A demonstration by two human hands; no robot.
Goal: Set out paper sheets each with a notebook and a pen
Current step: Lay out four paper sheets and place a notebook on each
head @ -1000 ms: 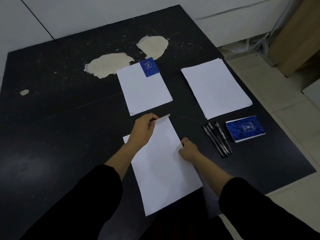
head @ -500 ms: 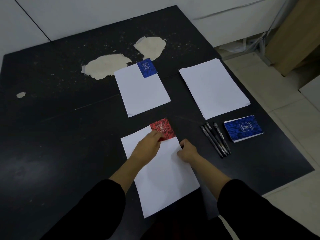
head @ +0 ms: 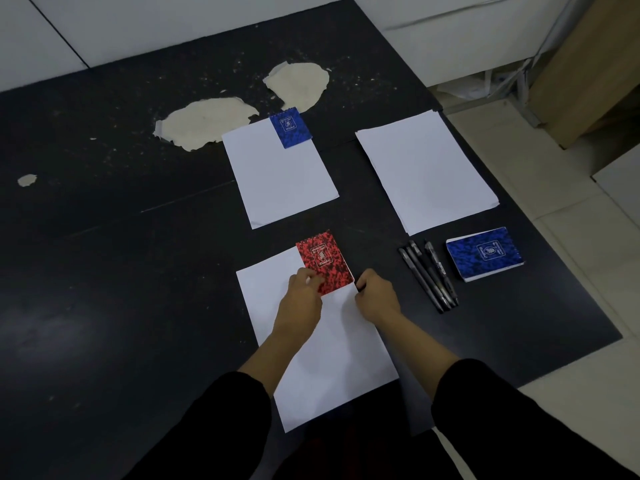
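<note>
Head view, looking down on a black table (head: 104, 271); the left hand (head: 303, 299) pinches the lower edge of a red notebook (head: 323, 261) lying on the top right corner of the nearest paper sheet (head: 329, 358); the right hand (head: 375, 299), fingers curled, grips that sheet's right edge; three black pens (head: 429, 275) and a blue notebook (head: 485, 254) lie to the right

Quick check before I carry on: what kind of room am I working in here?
Probably a plain workroom or storeroom, not a tidy office: a worn black table with its surface peeled away in patches, pale tiled floor, and a brown board leaning by the wall.
</note>
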